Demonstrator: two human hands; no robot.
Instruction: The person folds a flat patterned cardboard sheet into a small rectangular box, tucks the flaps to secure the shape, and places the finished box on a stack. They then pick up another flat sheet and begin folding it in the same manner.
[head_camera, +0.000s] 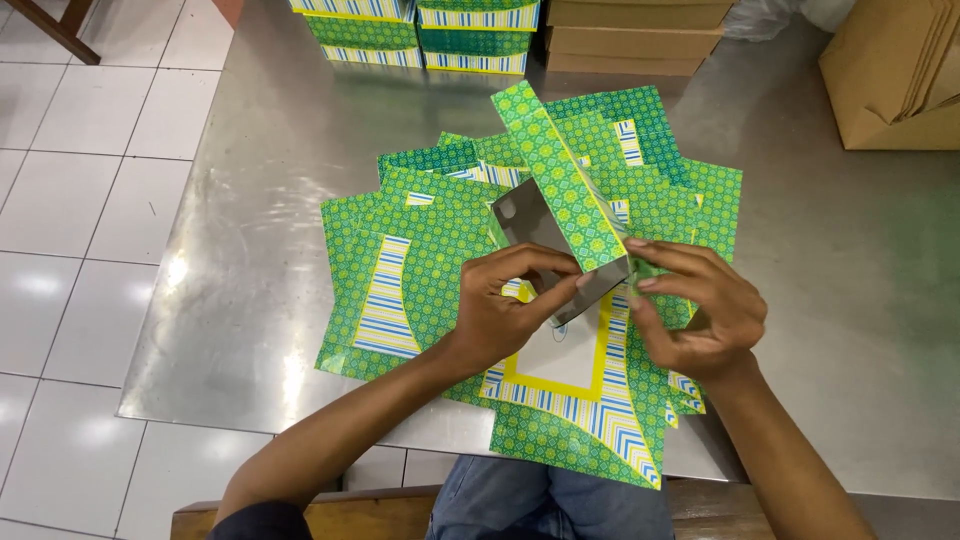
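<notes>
I am watching both hands working a half-folded carton (560, 190) held just above the middle of the bench (830, 260). The carton is showing a long narrow panel printed in green with a small yellow floral pattern, running up and away from the hands, and its inside face is showing plain grey card. The left hand (505, 310) is curling over the near end, its fingers (545, 262) grasping the grey edge from above. The right hand (700, 315) is pinching the same end from the other side, its fingers (660, 250) pressing on the green panel.

Under the hands, flat blanks (400, 280) are lying fanned out in a loose, overlapping pile; they are thin glossy card, green with blue, white and yellow striped borders, and the nearest one is showing a white rectangle framed in yellow. It is hanging over the near edge of the bench.

The bench is looking like brushed steel, dull and reflecting light patches. At its far edge, finished boxes (420, 30) in the same print are sitting stacked, with plain brown boxes (635, 35) just beside them. A white tiled floor (70, 200) is lying to the left.
</notes>
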